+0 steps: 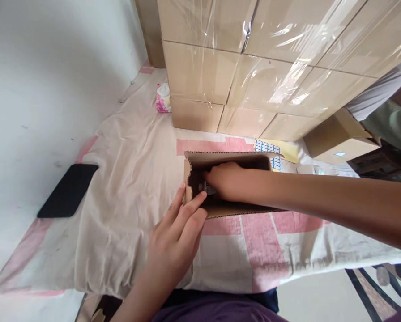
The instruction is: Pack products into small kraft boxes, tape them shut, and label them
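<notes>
An open cardboard box [232, 213] lies in front of me on the cloth, its flaps up and its inside dark. My left hand [177, 232] grips the near left corner of the box, fingers straddling the edge. Reaching in from the right, my right hand [225, 179] is down inside the box near its left end. Its fingers are curled and partly hidden. By those fingertips a small clear or whitish item [209, 188] shows, too little of it visible to name.
Stacked cartons under clear film [267, 80] rise behind the box. A black phone [68, 191] lies at left, and a pink packet [163, 97] stands by the stack. Blue-outlined label sheets [267, 146] lie behind the box; another open carton [341, 138] is at right.
</notes>
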A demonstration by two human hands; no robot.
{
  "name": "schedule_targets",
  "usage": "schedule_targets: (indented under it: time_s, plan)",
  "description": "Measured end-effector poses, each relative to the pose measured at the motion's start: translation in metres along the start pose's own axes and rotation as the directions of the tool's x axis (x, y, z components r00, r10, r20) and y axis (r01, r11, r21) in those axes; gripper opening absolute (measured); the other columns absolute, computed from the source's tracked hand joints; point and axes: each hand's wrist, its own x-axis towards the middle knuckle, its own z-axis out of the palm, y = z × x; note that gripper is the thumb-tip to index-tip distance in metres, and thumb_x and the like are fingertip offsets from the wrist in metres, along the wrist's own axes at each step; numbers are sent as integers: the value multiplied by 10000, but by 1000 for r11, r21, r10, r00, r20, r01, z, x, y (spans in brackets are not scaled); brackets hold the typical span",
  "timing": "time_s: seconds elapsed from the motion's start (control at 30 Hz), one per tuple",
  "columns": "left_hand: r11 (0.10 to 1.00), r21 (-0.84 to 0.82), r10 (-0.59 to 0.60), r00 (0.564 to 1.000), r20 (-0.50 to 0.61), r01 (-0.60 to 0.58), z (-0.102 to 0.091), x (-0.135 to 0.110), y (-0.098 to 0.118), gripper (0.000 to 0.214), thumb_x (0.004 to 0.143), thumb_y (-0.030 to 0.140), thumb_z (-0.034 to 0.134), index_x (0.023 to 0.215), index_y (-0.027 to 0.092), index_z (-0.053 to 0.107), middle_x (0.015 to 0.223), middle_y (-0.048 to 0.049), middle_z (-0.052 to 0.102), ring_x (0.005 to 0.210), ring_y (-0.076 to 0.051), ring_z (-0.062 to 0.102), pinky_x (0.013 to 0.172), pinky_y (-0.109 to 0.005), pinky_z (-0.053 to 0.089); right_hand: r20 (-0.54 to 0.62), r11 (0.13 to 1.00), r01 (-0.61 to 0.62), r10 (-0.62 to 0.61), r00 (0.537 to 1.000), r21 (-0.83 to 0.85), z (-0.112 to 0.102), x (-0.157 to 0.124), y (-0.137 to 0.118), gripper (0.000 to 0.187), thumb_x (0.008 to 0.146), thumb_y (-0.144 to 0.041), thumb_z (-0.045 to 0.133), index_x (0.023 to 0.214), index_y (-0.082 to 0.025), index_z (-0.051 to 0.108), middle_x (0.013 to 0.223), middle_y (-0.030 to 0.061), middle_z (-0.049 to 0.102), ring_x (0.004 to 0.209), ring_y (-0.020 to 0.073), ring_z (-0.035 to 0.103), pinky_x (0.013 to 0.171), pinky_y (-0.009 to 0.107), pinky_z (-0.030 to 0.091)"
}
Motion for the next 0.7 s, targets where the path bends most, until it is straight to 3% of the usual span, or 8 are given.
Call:
schedule_targets:
  time_s: [0.07, 0.17, 0.23, 0.27, 0.3, 0.47, 0.57, 0.7]
  plan:
    - [999, -34, -7, 1000, -13, 7, 1, 1, -2, 243, 914, 52, 636, 1080, 226, 598, 1297, -69, 749, 1431, -294, 547, 1024, -373, 612, 89, 997, 77, -73, 993, -32, -42, -31, -8, 138, 901, -305, 701, 972, -215, 778, 830, 85, 779, 639, 296, 721, 542, 423, 553]
    - [995, -99, -6, 1000, -22, 4, 3, -2, -8, 283, 905, 41, 635, 1100, 242, 601, 1318, -63, 738, 1449, -277, 530, 1062, -397, 601, -310, 955, 230, -165, 936, 188, -70, -89, 0, 296, 1001, -376, 618, 1280, -350, 715, 1046, 18, 790, 834, 226, 764, 683, 362, 599]
    - [992, -125, -10, 999, -37, 5, 4, -5, -10, 300, 896, 30, 638, 1111, 237, 601, 1324, -74, 733, 1451, -274, 529, 1072, -399, 597, -717, 948, 236, -12, 697, 214, -53, -124, 19, 255, 997, -275, 634, 1216, -347, 745, 985, 9, 790, 879, 206, 759, 745, 356, 591]
    - [991, -131, -14, 999, -42, 9, 5, -5, -10, 309, 894, 27, 637, 1121, 234, 601, 1328, -79, 729, 1452, -275, 528, 1076, -401, 595, -841, 958, 167, 114, 528, 234, -36, -138, 31, 198, 990, -233, 645, 1095, -330, 782, 917, 11, 783, 871, 198, 750, 770, 357, 574]
    - [991, -134, -18, 999, -47, 12, 5, -6, -10, 314, 896, 30, 635, 1132, 234, 601, 1329, -82, 727, 1452, -277, 529, 1077, -405, 594, -881, 953, 136, 189, 435, 271, -16, -149, 43, 192, 999, -217, 629, 994, -314, 794, 893, 17, 782, 859, 194, 742, 789, 366, 563]
    - [990, -132, -66, 992, -109, 51, 15, -3, -7, 380, 925, 107, 652, 1261, 272, 585, 1494, -95, 600, 1402, -293, 581, 1057, -435, 608, -797, 877, 240, 225, 561, 417, 72, -159, 78, 286, 1048, -413, 529, 1185, -319, 761, 1325, 58, 724, 1304, 301, 631, 1090, 533, 489]
    - [964, -248, -144, 973, -182, 97, 28, -3, -11, 579, 926, 172, 695, 1440, 297, 461, 1651, -141, 386, 1387, -291, 594, 1067, -468, 591, -781, 852, 271, 226, 581, 448, 88, -147, 79, 557, 1048, -632, 354, 1341, -300, 691, 1477, 82, 634, 1426, 338, 529, 1188, 602, 392]
    - [831, -492, -316, 948, -32, 260, 41, -4, -23, 600, 1037, 339, 520, 1582, 268, 278, 1407, -148, 640, 1341, -263, 618, 1140, -541, 488, -781, 842, 236, 295, 551, 485, 90, -131, 77, 546, 1048, -618, 365, 1361, -278, 655, 1436, 110, 656, 1379, 328, 566, 1161, 573, 427]
